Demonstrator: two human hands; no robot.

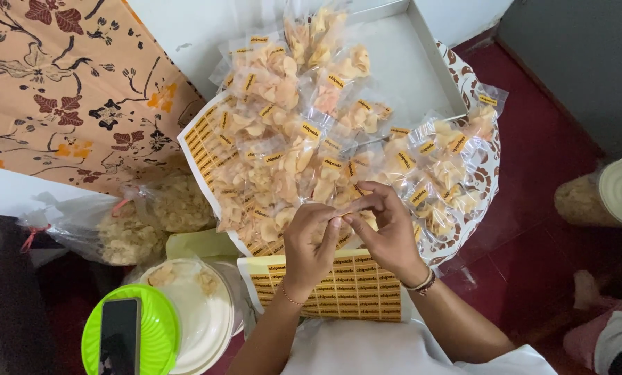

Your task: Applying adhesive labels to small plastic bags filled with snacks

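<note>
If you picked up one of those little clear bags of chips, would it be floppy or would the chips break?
A clear bag of chips would probably feel light, since it is thin plastic loosely filled with puffy pale chips. It would likely sag and crinkle rather than stay stiff. The chips look thin and curled, so squeezing hard could crack them.

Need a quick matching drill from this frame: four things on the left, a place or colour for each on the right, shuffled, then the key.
Things:
1. phone
2. sticker sheet
3. white box
4. tied bag of crackers

Places or colours:
A. at the top, open, behind the pile of packets
B. lying on the green lid
C. left of the pile, knotted with a red tie
D. yellow labels, just below the left hand and right hand

Pairs: 1-B, 2-D, 3-A, 4-C
</note>
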